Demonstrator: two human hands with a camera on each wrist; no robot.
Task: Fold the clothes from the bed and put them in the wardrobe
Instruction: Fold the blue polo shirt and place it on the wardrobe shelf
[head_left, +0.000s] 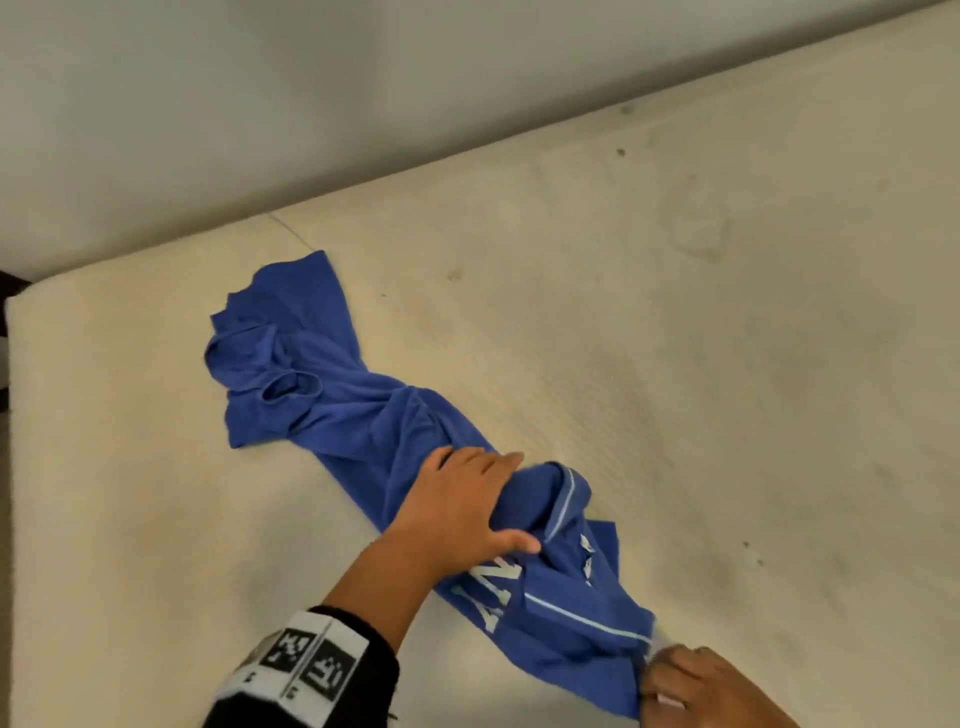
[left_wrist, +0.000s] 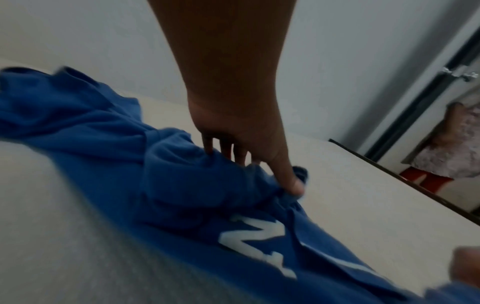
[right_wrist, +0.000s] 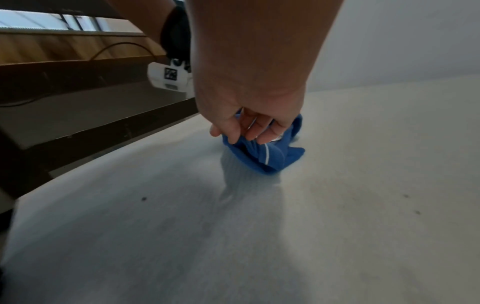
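Observation:
A blue shirt (head_left: 332, 405) with white lettering and pale stripes lies crumpled in a long diagonal strip on the cream mattress (head_left: 675, 338). My left hand (head_left: 467, 504) grips a bunched fold near the shirt's middle, fingers and thumb curled round the cloth (left_wrist: 197, 174). My right hand (head_left: 691, 686) pinches the near corner of the shirt at the bottom edge of the head view. In the right wrist view those fingers (right_wrist: 249, 127) hold a wad of blue fabric (right_wrist: 265, 156) just above the mattress.
A plain pale wall (head_left: 363, 104) runs along the far side of the bed. The mattress corner (head_left: 21, 306) lies at the left. A dark bed frame edge (right_wrist: 103, 123) and wooden furniture show behind my right hand. A mirror with a dark frame (left_wrist: 415, 102) stands beyond the bed.

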